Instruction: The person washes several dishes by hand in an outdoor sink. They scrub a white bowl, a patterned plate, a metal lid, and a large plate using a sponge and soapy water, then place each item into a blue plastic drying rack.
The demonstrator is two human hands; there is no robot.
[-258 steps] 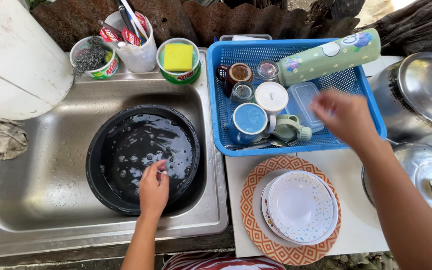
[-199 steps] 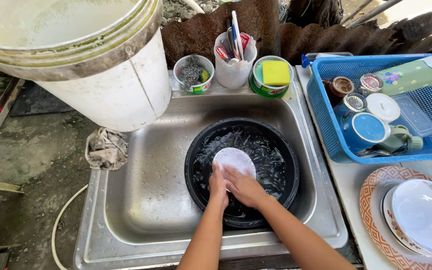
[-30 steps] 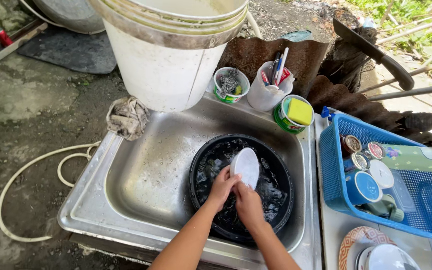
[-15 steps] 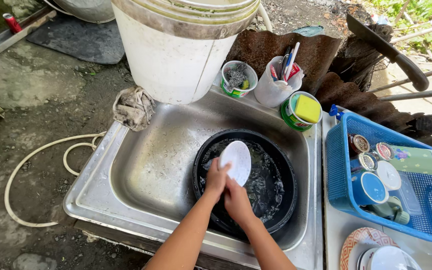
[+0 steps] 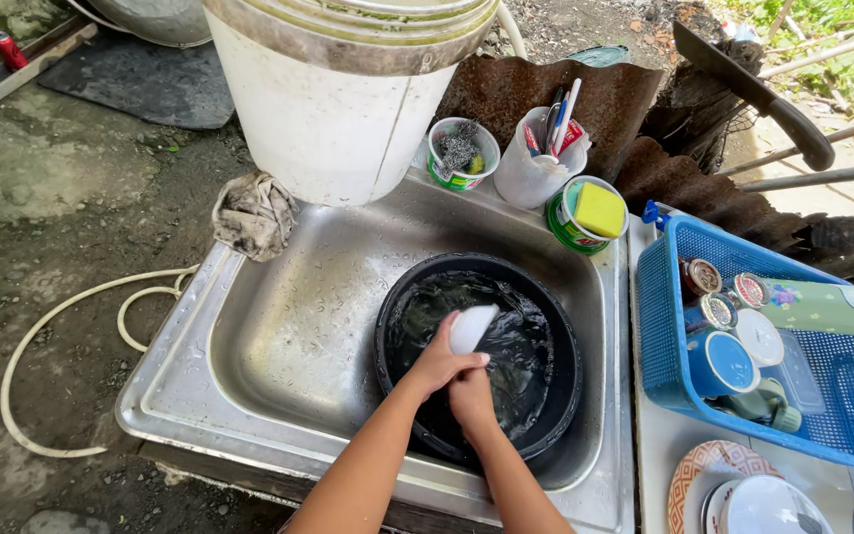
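A black round basin (image 5: 557,326) full of dark water sits in the steel sink (image 5: 294,297). My left hand (image 5: 437,361) grips a small white plate (image 5: 470,327) by its lower edge and holds it tilted, partly dipped in the water. My right hand (image 5: 470,398) sits just below and behind the left, fingers curled against the plate's underside inside the basin.
A big white bucket (image 5: 333,99) stands behind the sink. Beside it are a tub with a scourer (image 5: 461,154), a cup of brushes (image 5: 543,148) and a tub with a yellow sponge (image 5: 592,213). A blue basket (image 5: 847,391) of washed ware and stacked plates (image 5: 733,494) lie right. A rag (image 5: 254,213) hangs left.
The plate has tipped down further into the water and shows less of its face. Both hands stay together on it. The camera has shifted a little.
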